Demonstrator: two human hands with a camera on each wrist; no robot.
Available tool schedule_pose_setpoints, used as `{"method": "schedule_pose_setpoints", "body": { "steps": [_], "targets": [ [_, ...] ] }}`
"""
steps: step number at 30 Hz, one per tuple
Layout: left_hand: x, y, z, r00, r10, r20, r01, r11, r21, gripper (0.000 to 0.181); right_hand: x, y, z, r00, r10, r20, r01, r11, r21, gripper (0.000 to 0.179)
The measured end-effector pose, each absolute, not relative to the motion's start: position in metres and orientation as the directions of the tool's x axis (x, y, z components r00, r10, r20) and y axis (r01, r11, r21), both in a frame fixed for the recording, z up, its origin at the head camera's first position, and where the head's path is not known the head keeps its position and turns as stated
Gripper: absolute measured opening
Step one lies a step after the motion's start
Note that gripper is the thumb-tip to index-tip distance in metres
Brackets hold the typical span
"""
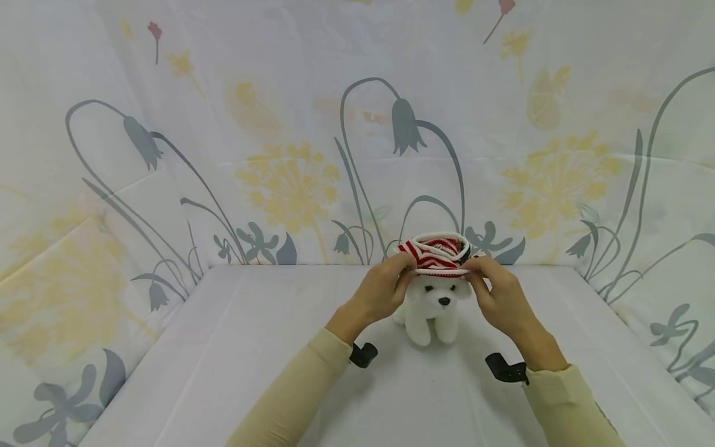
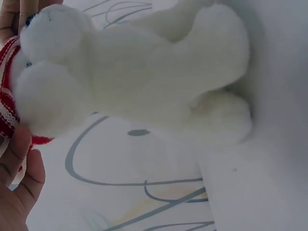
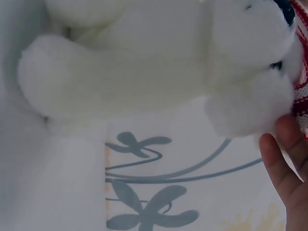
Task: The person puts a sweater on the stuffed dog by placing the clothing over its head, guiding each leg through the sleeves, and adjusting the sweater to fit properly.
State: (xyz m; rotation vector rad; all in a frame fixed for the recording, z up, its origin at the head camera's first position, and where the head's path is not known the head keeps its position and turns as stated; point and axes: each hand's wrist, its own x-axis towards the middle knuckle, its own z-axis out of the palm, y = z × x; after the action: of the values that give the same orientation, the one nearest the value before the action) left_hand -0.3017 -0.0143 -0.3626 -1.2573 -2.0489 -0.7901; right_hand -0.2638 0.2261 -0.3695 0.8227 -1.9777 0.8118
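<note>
A white plush dog (image 1: pixel 431 315) stands on the white table, facing forward, with dark eyes and a black nose. On top of its head sits a red and white striped knitted garment (image 1: pixel 438 259) with a white rolled edge, down to just above the eyes. My left hand (image 1: pixel 381 287) pinches that edge on one side, and my right hand (image 1: pixel 504 299) pinches it on the other. The left wrist view has the dog's body (image 2: pixel 144 72) sideways, the knit (image 2: pixel 6 108) at the left border. Right fingertips (image 3: pixel 288 126) meet the knit beside the dog's ear in the right wrist view.
Behind the white table (image 1: pixel 268 347) hangs a pale cloth (image 1: pixel 313 74) printed with grey bellflowers and yellow blossoms, also covering both sides. Black wrist mounts (image 1: pixel 505 367) stick out near both cuffs.
</note>
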Motion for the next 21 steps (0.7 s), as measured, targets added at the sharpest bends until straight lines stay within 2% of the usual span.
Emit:
{"method": "schedule_pose_setpoints", "body": {
  "steps": [8,13,15,19,21],
  "targets": [
    [-0.304,-0.02,-0.37,-0.448,0.608,0.656,0.876,0.444,0.188,0.005,-0.269,0.235,-0.375,-0.442,-0.28,0.852,-0.772,0.602,-0.203,0.022],
    [-0.302,-0.015,-0.379,-0.462,0.618,0.636,0.874,0.437,0.211,0.006,-0.271,0.239,-0.378,-0.48,-0.285,0.83,-0.742,0.637,-0.211,0.025],
    [-0.3,-0.013,-0.382,-0.47,0.624,0.624,0.872,0.437,0.22,0.02,-0.27,0.239,-0.379,-0.505,-0.276,0.818,-0.736,0.633,-0.241,0.026],
    [-0.296,-0.011,-0.384,-0.48,0.638,0.603,0.86,0.479,0.177,0.067,-0.269,0.239,-0.381,-0.572,-0.253,0.781,-0.731,0.589,-0.344,0.03],
    [-0.295,-0.01,-0.385,-0.486,0.626,0.61,0.848,0.505,0.157,0.083,-0.268,0.239,-0.381,-0.606,-0.26,0.752,-0.729,0.558,-0.395,0.034]
  ]
}}
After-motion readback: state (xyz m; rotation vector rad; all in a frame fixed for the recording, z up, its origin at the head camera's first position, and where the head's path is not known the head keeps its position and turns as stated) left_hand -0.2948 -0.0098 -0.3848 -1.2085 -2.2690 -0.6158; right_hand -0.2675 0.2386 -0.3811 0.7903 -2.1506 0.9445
